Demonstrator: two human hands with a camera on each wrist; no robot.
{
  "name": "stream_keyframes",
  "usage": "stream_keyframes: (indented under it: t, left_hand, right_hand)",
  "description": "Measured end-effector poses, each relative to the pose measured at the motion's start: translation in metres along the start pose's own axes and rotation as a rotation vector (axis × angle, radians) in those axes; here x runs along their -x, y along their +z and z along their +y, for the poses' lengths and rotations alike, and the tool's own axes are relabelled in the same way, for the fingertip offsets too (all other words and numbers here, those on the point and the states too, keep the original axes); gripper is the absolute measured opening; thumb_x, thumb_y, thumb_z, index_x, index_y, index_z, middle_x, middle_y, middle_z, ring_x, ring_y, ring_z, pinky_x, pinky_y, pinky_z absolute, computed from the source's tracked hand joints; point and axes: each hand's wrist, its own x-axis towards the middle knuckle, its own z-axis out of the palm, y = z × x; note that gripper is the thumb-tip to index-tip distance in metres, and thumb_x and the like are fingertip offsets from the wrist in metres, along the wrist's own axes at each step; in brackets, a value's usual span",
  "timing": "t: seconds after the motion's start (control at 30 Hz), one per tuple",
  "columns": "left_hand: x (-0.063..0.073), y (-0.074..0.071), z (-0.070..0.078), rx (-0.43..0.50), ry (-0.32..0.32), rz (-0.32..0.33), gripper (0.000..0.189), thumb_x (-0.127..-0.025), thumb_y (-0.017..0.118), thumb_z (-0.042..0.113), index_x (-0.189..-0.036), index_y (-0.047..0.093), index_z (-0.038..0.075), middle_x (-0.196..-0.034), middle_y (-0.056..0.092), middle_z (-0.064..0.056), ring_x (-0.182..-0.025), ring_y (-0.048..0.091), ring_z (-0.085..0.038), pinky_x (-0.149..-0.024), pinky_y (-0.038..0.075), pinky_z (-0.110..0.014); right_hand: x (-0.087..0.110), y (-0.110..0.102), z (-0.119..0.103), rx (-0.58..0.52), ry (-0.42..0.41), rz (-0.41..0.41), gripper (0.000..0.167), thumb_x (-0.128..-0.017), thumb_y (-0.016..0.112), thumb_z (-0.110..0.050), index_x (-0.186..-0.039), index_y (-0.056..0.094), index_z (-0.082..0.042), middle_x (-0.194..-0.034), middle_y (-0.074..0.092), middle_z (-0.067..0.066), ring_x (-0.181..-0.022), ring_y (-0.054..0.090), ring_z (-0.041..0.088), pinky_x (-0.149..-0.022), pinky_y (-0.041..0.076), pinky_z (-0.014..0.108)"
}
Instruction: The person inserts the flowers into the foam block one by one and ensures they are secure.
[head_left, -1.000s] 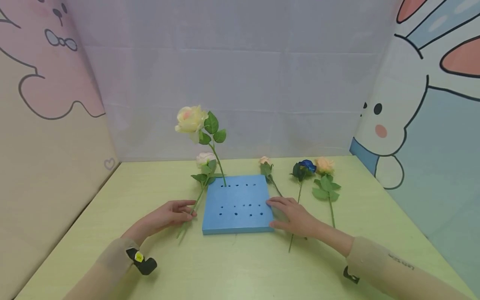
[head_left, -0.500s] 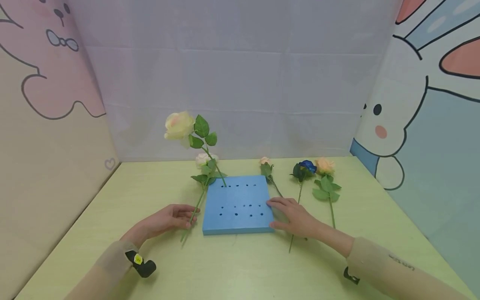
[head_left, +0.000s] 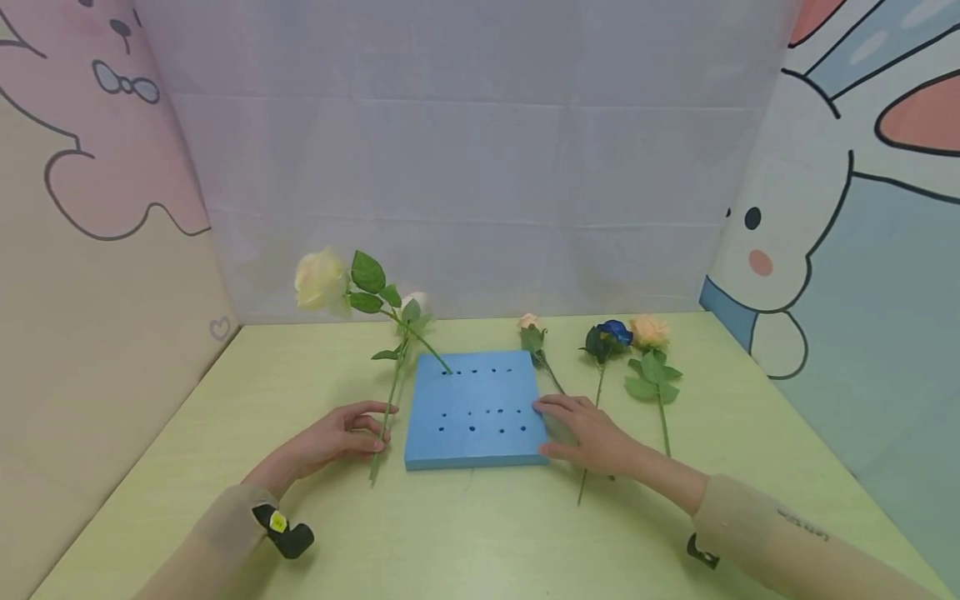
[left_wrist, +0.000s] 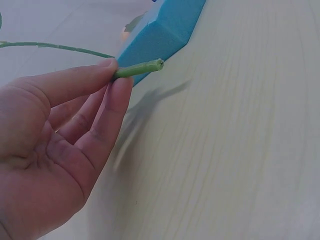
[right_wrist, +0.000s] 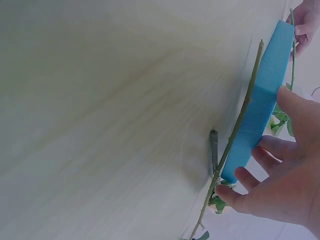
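Observation:
My left hand (head_left: 337, 437) pinches the green stem of a pale pink rose (head_left: 414, 303) between thumb and fingers. Its cut stem end (left_wrist: 142, 69) juts past the fingertips in the left wrist view. Beside it lies a blue foam block (head_left: 476, 392) with rows of small holes. A cream rose (head_left: 321, 282) stands in a back-left hole, leaning far left, its leaves overlapping the pink rose in the head view. My right hand (head_left: 588, 433) rests against the block's right edge, thumb and fingers spread along it, also seen as that hand (right_wrist: 285, 170) in the right wrist view.
Right of the block lie a small peach rose (head_left: 529, 325), a blue rose (head_left: 615, 333) and a larger peach rose (head_left: 648, 332). The blue rose's stem passes under my right hand. Pale cloth (head_left: 480, 167) closes off the table's back; printed walls flank it.
The cream rose has tipped further left and lower, with its stem still in the block. The pink rose's stem has swung more upright in my left hand. My right hand has stayed put.

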Motion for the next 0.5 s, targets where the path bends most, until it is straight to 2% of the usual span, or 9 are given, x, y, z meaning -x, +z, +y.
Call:
stream_keyframes:
  t: [0.23,0.5]
  left_hand:
    - [0.004,0.0,0.0,0.008,0.013,0.068,0.066,-0.093,0.069,0.015,-0.148,0.037,-0.001,-0.11,0.068,-0.009,-0.1,0.069,-0.012,-0.086,0.058,-0.027]
    - [0.011,-0.003,-0.003,0.026,0.023,0.19,0.064,-0.092,0.07,0.014,-0.145,0.038,-0.005,-0.114,0.069,-0.017,-0.098,0.071,-0.012,-0.084,0.059,-0.028]
  right_hand:
    - [0.0,-0.001,0.001,-0.014,0.012,-0.01,0.062,-0.093,0.067,-0.035,-0.145,0.048,-0.005,-0.149,0.048,0.016,-0.13,0.047,0.042,-0.103,0.042,0.061]
    - [0.0,-0.002,0.001,-0.016,0.005,-0.01,0.063,-0.093,0.067,-0.035,-0.145,0.048,-0.005,-0.149,0.049,0.016,-0.129,0.048,0.042,-0.102,0.043,0.061]
